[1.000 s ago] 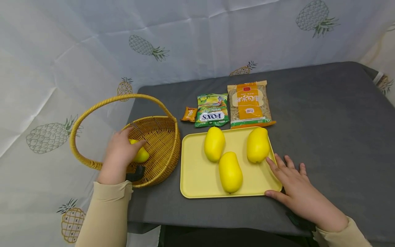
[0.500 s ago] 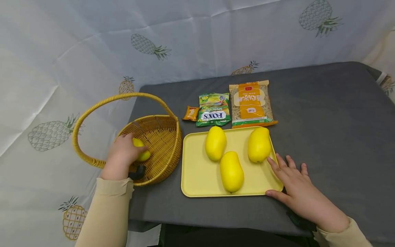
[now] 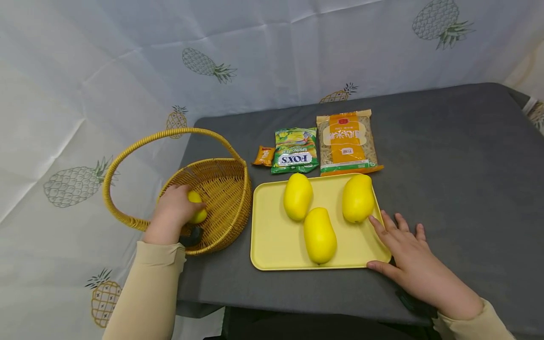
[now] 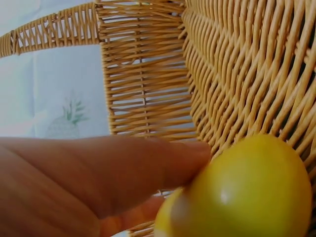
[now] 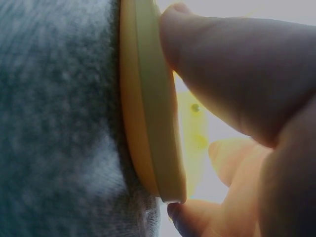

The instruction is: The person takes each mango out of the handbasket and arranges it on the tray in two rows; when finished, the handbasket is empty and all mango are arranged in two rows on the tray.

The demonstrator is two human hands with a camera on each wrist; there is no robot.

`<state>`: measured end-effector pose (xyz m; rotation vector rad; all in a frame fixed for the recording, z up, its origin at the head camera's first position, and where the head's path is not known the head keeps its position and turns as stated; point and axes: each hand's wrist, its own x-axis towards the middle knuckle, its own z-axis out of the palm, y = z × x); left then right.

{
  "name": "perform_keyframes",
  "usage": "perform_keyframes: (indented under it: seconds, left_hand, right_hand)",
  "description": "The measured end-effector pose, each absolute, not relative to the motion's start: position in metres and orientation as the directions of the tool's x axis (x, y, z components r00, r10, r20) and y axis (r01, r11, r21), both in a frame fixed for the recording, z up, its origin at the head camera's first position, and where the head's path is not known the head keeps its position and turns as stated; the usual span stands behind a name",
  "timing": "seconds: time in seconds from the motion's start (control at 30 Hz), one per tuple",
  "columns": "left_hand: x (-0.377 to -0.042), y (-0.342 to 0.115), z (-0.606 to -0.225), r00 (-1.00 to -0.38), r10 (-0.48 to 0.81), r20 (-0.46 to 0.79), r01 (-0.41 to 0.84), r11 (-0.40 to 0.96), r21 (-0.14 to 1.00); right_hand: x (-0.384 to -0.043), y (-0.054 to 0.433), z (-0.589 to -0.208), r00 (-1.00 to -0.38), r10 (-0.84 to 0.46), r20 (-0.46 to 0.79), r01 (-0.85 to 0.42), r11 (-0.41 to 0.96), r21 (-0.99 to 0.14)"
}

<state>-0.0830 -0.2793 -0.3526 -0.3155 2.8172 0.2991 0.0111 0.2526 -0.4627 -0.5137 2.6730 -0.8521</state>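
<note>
My left hand [image 3: 173, 208] is inside the wicker basket [image 3: 238, 212] on the left, its thumb and fingers around a yellow mango [image 3: 199, 217]. In the left wrist view, the mango [image 4: 247, 192] lies close to the woven basket wall, the thumb against its side; the far fingers are mostly hidden. My right hand [image 3: 414, 264] rests with spread fingers at the right edge of a pale yellow tray [image 3: 272, 245]. Thumb and fingertips touch the tray rim [image 5: 163, 123] in the right wrist view. On the tray lie three more mangoes [image 3: 298, 197], [image 3: 319, 236], [image 3: 358, 198].
Behind the tray lie a small orange packet [image 3: 264, 156], a green FOX'S candy bag [image 3: 295, 150] and a larger orange-labelled bag [image 3: 347, 141]. The basket's tall arched handle [image 3: 170, 133] rises over the left forearm. A grey cloth [image 3: 459, 179] covers the table.
The left hand has settled slightly lower into the basket, still holding the mango. The head view has shifted a little. The right hand and the tray mangoes keep their places.
</note>
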Motion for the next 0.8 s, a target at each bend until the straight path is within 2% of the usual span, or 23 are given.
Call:
perform_keyframes:
  seconds: [0.5,0.8]
  left_hand:
    - [-0.084,-0.273,-0.356,-0.970,-0.042,-0.240,-0.119,0.942,0.315]
    - [-0.077,-0.258,-0.346,-0.984,0.004,-0.176,-0.054,0.943,0.329]
  right_hand:
    - [0.013,0.255,-0.464,-0.895,-0.420,-0.152,-0.249,0.752,-0.611]
    - [0.012,0.254,-0.465,-0.892,-0.418,-0.172,-0.234,0.751,-0.617]
